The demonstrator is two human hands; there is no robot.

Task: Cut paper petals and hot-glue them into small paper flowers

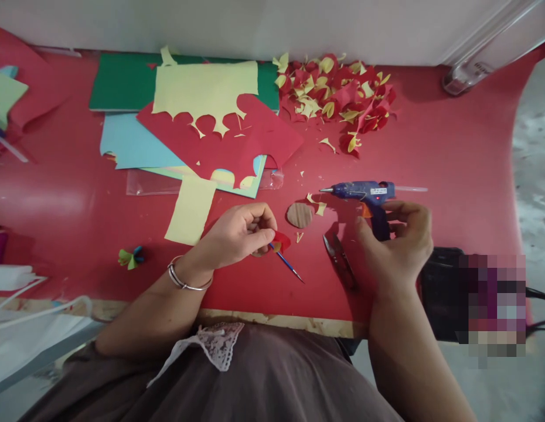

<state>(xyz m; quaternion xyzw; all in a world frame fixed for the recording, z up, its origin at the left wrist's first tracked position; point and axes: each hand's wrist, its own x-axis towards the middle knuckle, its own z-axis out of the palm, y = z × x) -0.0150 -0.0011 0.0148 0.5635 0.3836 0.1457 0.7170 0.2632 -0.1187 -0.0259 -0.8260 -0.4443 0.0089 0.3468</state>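
Note:
My left hand (237,234) is closed, thumb and forefinger pinching a small red paper petal (282,239) with a bit of yellow at it. A thin blue pointed stick (289,266) slants out from under the petal; whether the fingers also hold it I cannot tell. My right hand (398,243) has its thumb and fingers around the handle of a blue glue gun (363,191), whose nozzle points left and whose red light is lit. Between the hands are a round corrugated cardboard disc (299,215) and dark thread snips (340,261).
Cut red and yellow paper pieces (338,91) are heaped at the back. Coloured sheets (206,88) lie back left, above a yellow strip (191,210). A small paper flower (130,257) lies left, a black box (443,293) right. A clear tube (487,53) leans back right.

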